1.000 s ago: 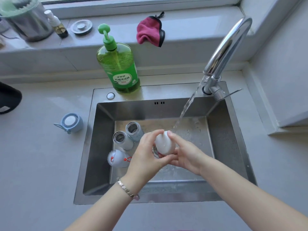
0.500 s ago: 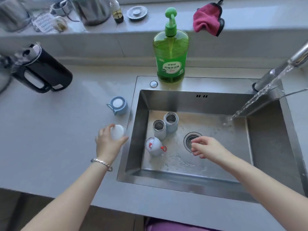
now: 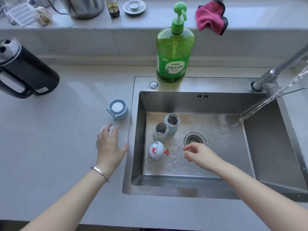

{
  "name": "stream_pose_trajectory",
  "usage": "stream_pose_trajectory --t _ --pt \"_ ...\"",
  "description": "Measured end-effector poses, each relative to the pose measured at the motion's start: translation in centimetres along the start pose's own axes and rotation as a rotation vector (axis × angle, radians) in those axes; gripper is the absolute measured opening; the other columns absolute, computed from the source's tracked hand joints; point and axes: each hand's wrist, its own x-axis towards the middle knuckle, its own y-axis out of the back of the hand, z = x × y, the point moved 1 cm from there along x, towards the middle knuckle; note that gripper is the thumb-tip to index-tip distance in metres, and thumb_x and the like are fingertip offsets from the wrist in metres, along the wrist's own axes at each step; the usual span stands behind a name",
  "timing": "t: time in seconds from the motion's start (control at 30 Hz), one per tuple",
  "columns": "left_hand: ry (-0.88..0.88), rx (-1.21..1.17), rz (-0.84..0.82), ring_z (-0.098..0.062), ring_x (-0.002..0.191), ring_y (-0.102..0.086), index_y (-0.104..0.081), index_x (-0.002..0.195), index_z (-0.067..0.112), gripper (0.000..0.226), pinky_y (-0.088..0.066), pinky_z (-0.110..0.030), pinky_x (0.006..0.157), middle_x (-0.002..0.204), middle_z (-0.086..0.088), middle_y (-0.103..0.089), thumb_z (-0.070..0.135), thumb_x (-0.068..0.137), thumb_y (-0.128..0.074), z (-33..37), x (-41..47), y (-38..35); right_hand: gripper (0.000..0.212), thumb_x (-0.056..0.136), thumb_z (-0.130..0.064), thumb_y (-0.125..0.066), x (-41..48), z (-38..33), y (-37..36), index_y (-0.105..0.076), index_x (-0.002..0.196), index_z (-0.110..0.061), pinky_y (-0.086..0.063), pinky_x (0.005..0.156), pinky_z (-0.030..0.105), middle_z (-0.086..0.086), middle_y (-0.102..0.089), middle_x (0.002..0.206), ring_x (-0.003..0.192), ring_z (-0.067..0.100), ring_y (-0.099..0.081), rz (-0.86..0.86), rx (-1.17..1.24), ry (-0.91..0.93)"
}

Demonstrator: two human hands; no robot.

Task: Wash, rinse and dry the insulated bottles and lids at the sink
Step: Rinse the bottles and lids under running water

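Soft even daylight, faint glare on the sink (image 3: 191, 192) steel, wide-angle bending at the edges.

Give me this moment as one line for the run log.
left hand on white lid, counter | right hand loosely curled near drain | bottles, round lid in sink | tap running

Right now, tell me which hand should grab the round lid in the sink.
Right. The right hand hangs inside the sink, next to the round lid, apparently empty. The left hand is out on the counter, over a white cap.
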Motion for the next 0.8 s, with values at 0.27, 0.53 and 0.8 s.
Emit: stream_pose_trajectory --t 0.27,0.53,0.8 --pt "-0.167 -0.018 -0.365 -0.021 0.121 -0.045 -0.043 0.131 0.018 0.059 -0.042 -0.032 0.089 0.136 0.003 -0.042 0.034 0.080 -0.066 8.1 2.8 -6.2 0.013 0.092 -0.026 -0.050 -0.3 2.4 1.1 -0.057 0.103 -0.025 -0.042 0.070 0.022 -0.006 -0.060 0.087 0.082 0.013 -0.058 0.079 -0.098 -0.014" --pt "-0.001 -0.022 -0.522 -0.024 0.090 -0.053 -0.044 0.098 0.015 0.035 -0.039 -0.029 0.069 0.106 -0.005 -0.056 0.030 0.078 -0.069 8.7 6.7 -12.1 0.016 0.091 -0.021 -0.052 -1.1 6.0 2.3 -0.060 0.104 -0.023 -0.039 0.067 0.017 -0.010 -0.058 0.081 0.076 0.007 -0.053 0.188 -0.001 -0.047" --pt "-0.078 -0.365 -0.344 -0.003 0.081 -0.058 -0.060 0.097 0.025 0.032 -0.039 -0.012 0.066 0.086 0.016 -0.062 0.026 0.071 -0.079 11.9 2.5 -7.3 0.021 0.091 -0.019 -0.051 -1.7 8.0 3.8 -0.062 0.109 -0.017 -0.038 0.075 0.015 -0.004 -0.062 0.092 0.086 0.010 -0.056 0.167 -0.031 0.007"
